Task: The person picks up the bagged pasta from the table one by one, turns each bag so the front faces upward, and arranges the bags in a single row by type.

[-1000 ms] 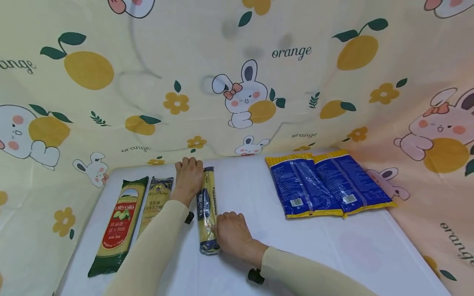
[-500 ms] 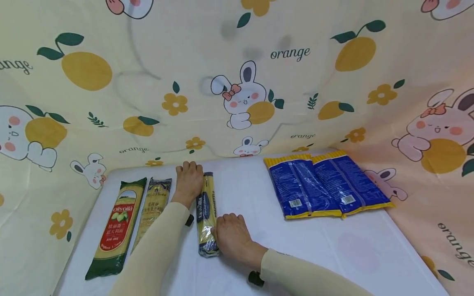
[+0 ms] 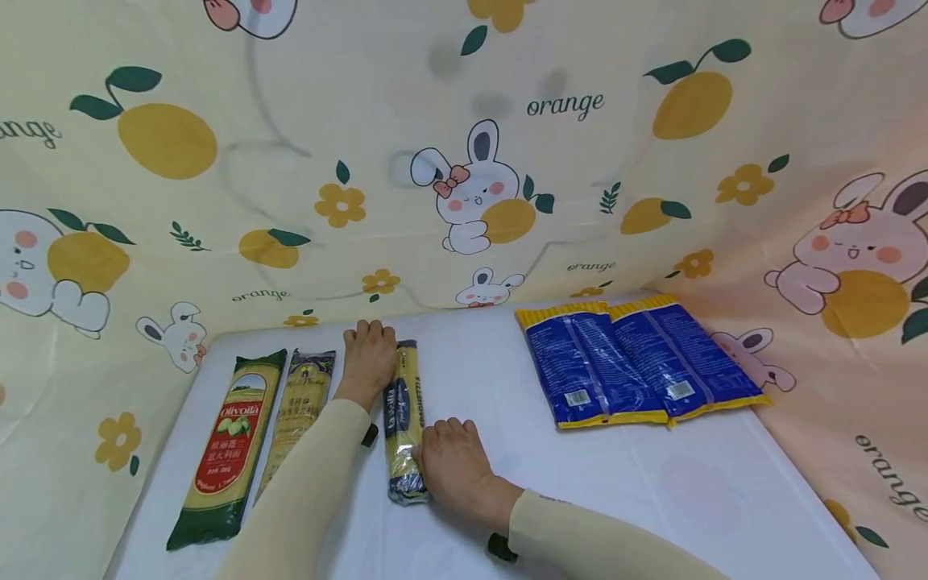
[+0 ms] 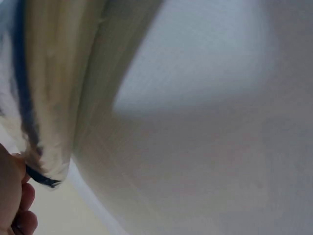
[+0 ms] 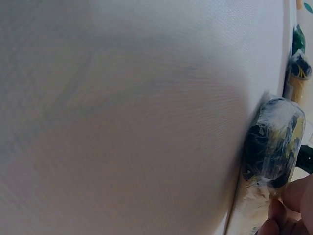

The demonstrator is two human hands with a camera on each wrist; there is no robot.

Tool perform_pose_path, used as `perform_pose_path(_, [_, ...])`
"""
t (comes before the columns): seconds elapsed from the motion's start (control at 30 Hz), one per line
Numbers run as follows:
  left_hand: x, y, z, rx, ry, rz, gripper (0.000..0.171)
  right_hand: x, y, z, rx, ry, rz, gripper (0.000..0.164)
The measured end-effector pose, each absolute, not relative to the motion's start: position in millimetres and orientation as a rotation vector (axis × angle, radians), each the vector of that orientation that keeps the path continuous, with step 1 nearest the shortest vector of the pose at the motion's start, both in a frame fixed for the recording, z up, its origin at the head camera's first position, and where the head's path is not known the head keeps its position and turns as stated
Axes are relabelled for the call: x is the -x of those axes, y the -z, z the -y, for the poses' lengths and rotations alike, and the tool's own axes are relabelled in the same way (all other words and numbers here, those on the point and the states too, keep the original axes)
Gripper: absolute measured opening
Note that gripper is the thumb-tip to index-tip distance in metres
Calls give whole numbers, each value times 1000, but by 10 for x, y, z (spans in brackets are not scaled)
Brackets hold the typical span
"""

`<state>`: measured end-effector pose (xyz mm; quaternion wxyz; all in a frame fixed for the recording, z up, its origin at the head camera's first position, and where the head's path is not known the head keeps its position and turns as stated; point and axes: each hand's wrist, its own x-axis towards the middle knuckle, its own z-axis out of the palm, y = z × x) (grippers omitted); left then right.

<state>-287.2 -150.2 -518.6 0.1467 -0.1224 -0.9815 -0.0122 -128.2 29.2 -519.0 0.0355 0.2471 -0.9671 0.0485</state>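
Observation:
A narrow clear packet of spaghetti (image 3: pixel 403 419) with a dark blue label lies lengthwise on the white table between both hands. My left hand (image 3: pixel 367 361) grips the left side of its far end; in the left wrist view the fingers (image 4: pixel 27 198) are at the packet's dark-edged corner. My right hand (image 3: pixel 460 463) pinches the right side near the close end, and the right wrist view shows its fingertips (image 5: pixel 288 203) beside the crinkled film end (image 5: pixel 274 139). Left of these lie a green and red pasta packet (image 3: pixel 230 451) and a gold pasta packet (image 3: pixel 300 403), partly hidden by my left sleeve.
Two blue packets with yellow ends (image 3: pixel 590 370) lie overlapping at the back right of the white table (image 3: pixel 580 499). A patterned cloth (image 3: pixel 377 97) with rabbits and oranges hangs behind and along the sides.
The spaghetti packet has shifted slightly toward me and rolled a little, so more of its blue label lettering shows. Both hands keep hold of it; the other packets stay put.

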Motion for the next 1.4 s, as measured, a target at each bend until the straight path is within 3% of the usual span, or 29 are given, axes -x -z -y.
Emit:
perform_pose_path(0.33, [2716,5136,1528,345,90,2858,24,1329,5181,-422,-785,-182,2897,33])
perform_pose_path(0.67, [2197,4974,1301,375,206,2790,20,1593,5160,-1054,-646,-153,2760,27])
perform_pose_path(0.9, [1805,5005,1020,424,199,2915,44,1870,5064,-1695,-441,-148,2822,27])
perform_pose_path(1.13, [1533,5107,813,354,291,3176,76,2090,5023,-2273,-308,-117,2859,37])
perform_pose_path(1.4, [1388,5221,829,330,273,3184,74,2184,5075,-2616,-209,-195,3008,66])
